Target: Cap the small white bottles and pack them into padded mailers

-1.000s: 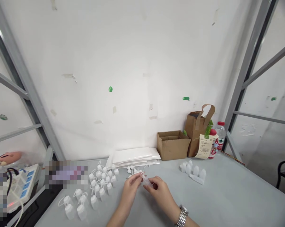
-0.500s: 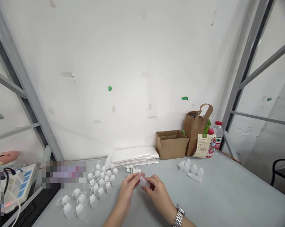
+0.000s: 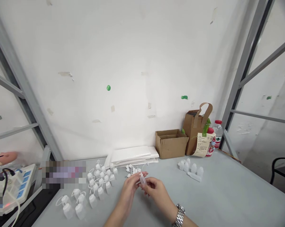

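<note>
A small translucent plastic squeeze bottle [image 3: 143, 180] stands tilted between my hands, its narrow top pointing up and left. My right hand [image 3: 155, 189] is closed around its lower part with thumb and fingers. Beside the neck, my left hand [image 3: 131, 186] has its fingers stretched out behind the bottle, touching or very close to it. Just beyond my fingers lies a small heap of white caps with straps [image 3: 133, 170]. On the left, several white bottles with looped cap straps [image 3: 101, 183] stand in loose rows. Several bottles without straps [image 3: 193, 170] are on the right, one lying down.
Flat white packets [image 3: 133, 155] are stacked against the wall. A cardboard box [image 3: 172, 148], a brown paper bag [image 3: 191, 135] and red-capped bottles [image 3: 218, 132] stand at the back right. A power strip [image 3: 21, 183] and a black strip are at the far left.
My left fingers have loosened from a pinch at the bottle's top and straightened. The bottle has turned more upright in my right hand.
</note>
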Motion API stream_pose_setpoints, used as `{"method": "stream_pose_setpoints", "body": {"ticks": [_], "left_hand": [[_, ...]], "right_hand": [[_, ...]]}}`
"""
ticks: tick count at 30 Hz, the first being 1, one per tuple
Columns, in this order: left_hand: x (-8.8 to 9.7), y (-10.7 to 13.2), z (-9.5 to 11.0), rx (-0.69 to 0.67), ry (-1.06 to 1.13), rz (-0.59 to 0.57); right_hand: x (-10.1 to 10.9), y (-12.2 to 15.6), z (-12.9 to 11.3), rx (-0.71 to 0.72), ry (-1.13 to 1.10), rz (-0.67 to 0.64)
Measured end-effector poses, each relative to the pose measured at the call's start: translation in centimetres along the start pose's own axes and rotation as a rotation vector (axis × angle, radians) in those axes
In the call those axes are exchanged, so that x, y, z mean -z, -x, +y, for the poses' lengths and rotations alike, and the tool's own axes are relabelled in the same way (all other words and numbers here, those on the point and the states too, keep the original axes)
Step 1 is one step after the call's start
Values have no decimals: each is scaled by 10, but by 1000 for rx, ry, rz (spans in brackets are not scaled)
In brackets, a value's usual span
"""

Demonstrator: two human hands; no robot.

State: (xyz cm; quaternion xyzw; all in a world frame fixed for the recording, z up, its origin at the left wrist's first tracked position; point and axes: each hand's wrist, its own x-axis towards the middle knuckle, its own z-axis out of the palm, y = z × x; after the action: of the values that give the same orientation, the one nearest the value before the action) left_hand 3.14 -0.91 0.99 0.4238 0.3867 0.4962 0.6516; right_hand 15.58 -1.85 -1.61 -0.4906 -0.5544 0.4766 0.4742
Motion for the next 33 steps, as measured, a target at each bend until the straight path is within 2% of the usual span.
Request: {"method": "stream_pose_setpoints", "body": {"ticks": [6,11,16,19,23,27,33], "left_hand": [[0,2,-3,24,58,-42],[-4,4,-5,18,88,-55],[-6,4,-6,3,82,-46],[-5,3,-7,7,63,-30],[-5,1,-8,20,45,-13],[-2,-2,-11,52,104,-37],[5,-5,-16,159,201,-61]], "right_hand": [[1,4,3,169,314,202],[-1,9,3,260,372,226],[-1,10,6,278,393,219],[0,9,6,243,373,213],[-1,7,2,99,306,197],[-1,4,-3,-35,146,141],[-1,3,-11,-113,-86,89]]}}
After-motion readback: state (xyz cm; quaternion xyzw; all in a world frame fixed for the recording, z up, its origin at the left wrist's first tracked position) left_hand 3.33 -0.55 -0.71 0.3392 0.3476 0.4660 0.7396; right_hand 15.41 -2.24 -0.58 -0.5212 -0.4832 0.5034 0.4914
